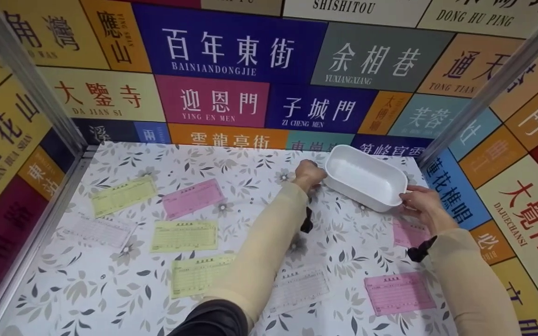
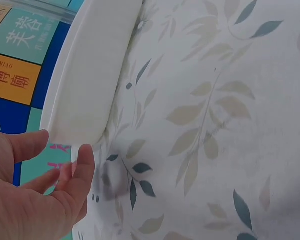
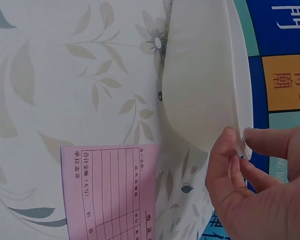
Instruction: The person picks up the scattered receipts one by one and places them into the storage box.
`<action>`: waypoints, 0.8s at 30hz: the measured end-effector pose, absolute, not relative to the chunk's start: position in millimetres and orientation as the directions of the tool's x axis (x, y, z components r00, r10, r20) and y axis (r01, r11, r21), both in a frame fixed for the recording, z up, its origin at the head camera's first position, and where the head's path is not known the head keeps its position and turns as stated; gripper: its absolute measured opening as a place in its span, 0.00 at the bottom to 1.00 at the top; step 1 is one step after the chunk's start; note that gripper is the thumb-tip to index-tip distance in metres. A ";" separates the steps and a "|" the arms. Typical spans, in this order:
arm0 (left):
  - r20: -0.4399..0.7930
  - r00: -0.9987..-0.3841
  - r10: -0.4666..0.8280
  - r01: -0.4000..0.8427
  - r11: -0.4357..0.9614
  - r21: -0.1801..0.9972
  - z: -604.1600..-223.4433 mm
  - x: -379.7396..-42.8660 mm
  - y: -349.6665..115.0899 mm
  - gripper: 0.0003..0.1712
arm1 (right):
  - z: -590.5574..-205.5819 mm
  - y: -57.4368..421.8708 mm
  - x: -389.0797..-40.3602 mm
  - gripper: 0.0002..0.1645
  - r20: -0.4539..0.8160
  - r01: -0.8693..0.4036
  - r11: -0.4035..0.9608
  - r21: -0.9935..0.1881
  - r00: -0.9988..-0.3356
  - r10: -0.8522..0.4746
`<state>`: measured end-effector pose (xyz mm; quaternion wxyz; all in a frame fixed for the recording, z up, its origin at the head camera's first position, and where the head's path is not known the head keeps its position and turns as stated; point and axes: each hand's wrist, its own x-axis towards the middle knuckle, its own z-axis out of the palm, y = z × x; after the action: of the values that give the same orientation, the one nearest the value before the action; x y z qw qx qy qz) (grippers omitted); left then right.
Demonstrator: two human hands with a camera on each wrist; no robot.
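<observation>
A white rectangular plastic tub (image 1: 366, 178), rounded at the corners and with nothing inside, is at the back right of the table. My left hand (image 1: 310, 173) holds its left end; in the left wrist view the thumb (image 2: 34, 144) is at the rim and the index finger (image 2: 85, 162) is against the end wall. At the other end my right hand (image 1: 422, 203) pinches the rim between thumb and index finger, as the right wrist view shows. Partly under the right arm, a pink receipt slip (image 3: 110, 192) lies just in front of the tub.
Yellow slips (image 1: 184, 235), a pink slip (image 1: 193, 198) and a pale slip (image 1: 98, 231) lie on the left of the leaf-patterned table. Another pink slip (image 1: 399, 293) and a pale slip (image 1: 299, 289) are near the front. Sign-covered walls (image 1: 224, 100) enclose the back and sides.
</observation>
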<state>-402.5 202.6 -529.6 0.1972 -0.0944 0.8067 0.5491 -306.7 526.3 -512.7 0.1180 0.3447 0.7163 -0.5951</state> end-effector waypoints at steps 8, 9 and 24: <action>-0.413 -0.903 0.117 -0.367 0.289 0.884 -543.8 -408.4 211.7 0.27 | -510.7 525.3 -305.9 0.53 -0.587 0.627 0.031 -0.779 -0.745 0.316; -0.421 -0.900 0.115 -0.380 0.265 0.886 -544.2 -409.4 212.4 0.27 | -510.3 525.0 -306.1 0.54 -0.586 0.625 0.031 -0.780 -0.747 0.313; -0.452 -0.892 0.007 -0.447 0.133 0.884 -523.4 -399.1 220.8 0.24 | -516.9 527.6 -306.2 0.51 -0.551 0.606 0.131 -0.784 -0.778 0.301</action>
<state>-399.1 220.8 -523.4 0.1772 -0.1503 0.7316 0.6409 -306.2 527.6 -516.9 0.1306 0.3064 0.7406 -0.5836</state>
